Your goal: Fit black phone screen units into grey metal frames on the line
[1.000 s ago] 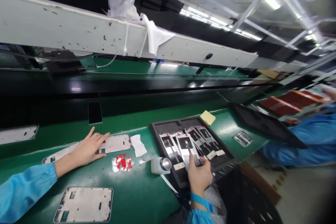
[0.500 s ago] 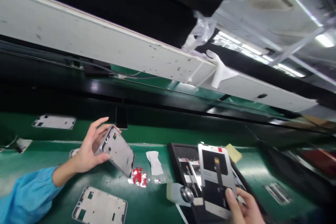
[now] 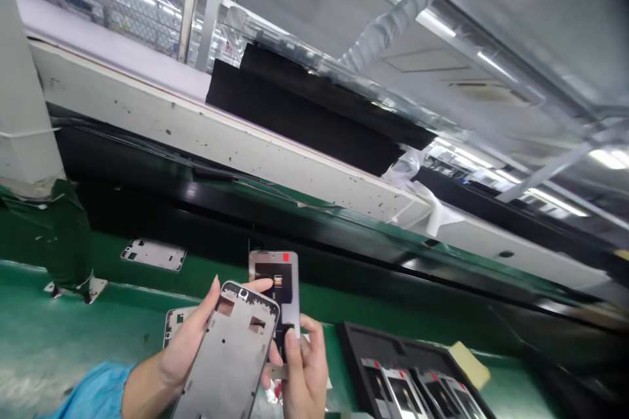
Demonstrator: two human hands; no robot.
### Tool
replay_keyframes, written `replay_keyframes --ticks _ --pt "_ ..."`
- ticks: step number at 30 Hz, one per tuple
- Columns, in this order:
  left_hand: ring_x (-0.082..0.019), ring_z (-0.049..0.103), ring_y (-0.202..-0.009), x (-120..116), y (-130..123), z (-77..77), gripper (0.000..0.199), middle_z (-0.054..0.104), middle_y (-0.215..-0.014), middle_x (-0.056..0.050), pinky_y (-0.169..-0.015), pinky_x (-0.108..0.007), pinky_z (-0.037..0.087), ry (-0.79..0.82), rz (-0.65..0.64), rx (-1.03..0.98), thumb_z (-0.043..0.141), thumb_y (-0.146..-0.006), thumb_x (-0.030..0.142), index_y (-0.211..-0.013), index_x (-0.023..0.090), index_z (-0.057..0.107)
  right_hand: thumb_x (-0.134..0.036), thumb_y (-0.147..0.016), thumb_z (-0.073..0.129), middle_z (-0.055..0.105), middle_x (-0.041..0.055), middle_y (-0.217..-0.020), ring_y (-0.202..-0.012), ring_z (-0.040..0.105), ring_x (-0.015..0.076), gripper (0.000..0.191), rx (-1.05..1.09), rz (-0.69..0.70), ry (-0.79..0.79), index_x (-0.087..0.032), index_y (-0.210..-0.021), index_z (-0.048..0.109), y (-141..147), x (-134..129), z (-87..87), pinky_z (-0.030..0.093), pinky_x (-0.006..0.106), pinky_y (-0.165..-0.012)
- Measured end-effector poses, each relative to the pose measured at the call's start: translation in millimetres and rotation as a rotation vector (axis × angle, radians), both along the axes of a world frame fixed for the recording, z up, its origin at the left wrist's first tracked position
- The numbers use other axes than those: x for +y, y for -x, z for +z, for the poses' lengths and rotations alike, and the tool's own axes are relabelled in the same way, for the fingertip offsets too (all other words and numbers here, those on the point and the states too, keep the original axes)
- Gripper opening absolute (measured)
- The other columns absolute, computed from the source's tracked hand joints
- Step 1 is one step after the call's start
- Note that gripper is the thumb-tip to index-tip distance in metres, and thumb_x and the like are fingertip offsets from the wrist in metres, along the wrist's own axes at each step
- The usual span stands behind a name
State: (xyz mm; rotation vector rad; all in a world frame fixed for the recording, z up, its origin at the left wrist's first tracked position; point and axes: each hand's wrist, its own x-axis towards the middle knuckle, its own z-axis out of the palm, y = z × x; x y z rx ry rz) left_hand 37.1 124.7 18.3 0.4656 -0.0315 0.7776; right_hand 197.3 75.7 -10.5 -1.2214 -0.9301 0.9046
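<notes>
Left hand [image 3: 189, 340] gripped grey metal phone frame [image 3: 230, 357]; right hand [image 3: 302, 373] gripped white-and-black screen panel [image 3: 276, 291] just behind it, above green tabletop [image 3: 44, 334].

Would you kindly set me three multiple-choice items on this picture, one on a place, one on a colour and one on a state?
1. Where is the black tray?
A. lower right, on the table
B. upper left, on the white beam
C. in the left hand

2. What colour is the table top?
A. red
B. green
C. white

3. What is the left hand doing?
A. lying flat on the table
B. holding a grey metal frame up
C. hanging empty

Answers:
1 A: the tray lies at the lower right, on the table.
2 B: the surface is green.
3 B: its fingers grip the frame, in front of the screen panel held by the right hand.
</notes>
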Motion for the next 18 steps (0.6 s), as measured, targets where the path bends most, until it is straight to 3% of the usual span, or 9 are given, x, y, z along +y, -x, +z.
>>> replay_keyframes --ticks 2,4,7,10,12,15,18 --pt "-0.027 0.078 -0.086 -1 0 -2.3 0.097 0.077 -0.103 -0.02 -0.08 -0.035 0.057 -0.025 0.047 0.076 0.039 -0.099 0.082 -0.172 0.023 0.015 -0.063 -0.099 0.063 0.074 0.0051 -0.098 -0.1 0.076 0.0265 0.052 -0.001 -0.047 0.012 -0.025 -0.132 0.053 9 4 9.5 0.062 0.039 -0.084" --pt "-0.028 0.076 -0.091 -1 0 -8.1 0.087 0.076 -0.109 -0.019 -0.085 -0.04 0.058 -0.125 0.118 0.196 0.04 -0.1 0.079 -0.17 0.027 0.03 -0.066 -0.099 0.062 0.071 0.0108 -0.131 -0.123 0.069 0.0272 0.059 -0.074 -0.088 -0.023 -0.025 -0.141 0.054 10 8 21.2 0.057 0.042 -0.101" --pt "-0.037 0.065 -0.127 -5 3 -22.2 0.074 0.065 -0.14 -0.017 -0.107 -0.054 0.051 -0.401 0.214 0.434 0.046 -0.1 0.075 -0.163 0.037 0.046 -0.061 -0.104 0.056 0.059 0.0098 -0.152 -0.141 0.057 0.0266 0.054 -0.21 -0.045 -0.111 -0.026 -0.146 0.059 3 14 35.2 0.051 0.043 -0.114" --pt "-0.037 0.028 -0.16 -12 6 -33.2 0.072 0.029 -0.174 -0.002 -0.13 -0.057 0.026 -0.587 0.283 0.697 0.046 -0.099 0.077 -0.163 0.045 0.042 -0.048 -0.109 0.054 0.061 0.0091 -0.15 -0.139 0.059 0.024 0.041 -0.272 -0.032 -0.236 -0.025 -0.141 0.063 -3 19 40.4 0.055 0.04 -0.109" --pt "-0.037 0.027 -0.16 -14 7 -33.7 0.071 0.012 -0.179 0.002 -0.132 -0.058 0.022 -0.713 0.281 0.797 0.039 -0.102 0.075 -0.167 0.047 0.032 -0.043 -0.11 0.053 0.064 0.0102 -0.147 -0.136 0.062 0.0231 0.036 -0.234 -0.069 -0.276 -0.023 -0.139 0.064 -3 20 41.9 0.057 0.04 -0.107" --pt "-0.035 0.036 -0.156 -12 2 -25.6 0.07 0.012 -0.179 -0.005 -0.128 -0.054 0.035 -1.026 0.34 0.795 0.04 -0.109 0.061 -0.172 0.044 0.014 -0.038 -0.108 0.058 0.07 0.0105 -0.136 -0.127 0.068 0.0217 0.026 -0.152 -0.143 -0.3 -0.022 -0.126 0.068 1 23 47.5 0.059 0.038 -0.103" --pt "-0.03 0.022 -0.163 -9 -6 -17.7 0.073 0.013 -0.178 -0.003 -0.132 -0.045 0.028 -1.26 0.446 0.756 0.047 -0.11 0.049 -0.172 0.043 0.009 -0.036 -0.105 0.065 0.073 0.0045 -0.109 -0.106 0.073 0.0167 0.016 -0.121 -0.166 -0.313 -0.02 -0.1 0.067 -2 23 57.2 0.059 0.029 -0.092"
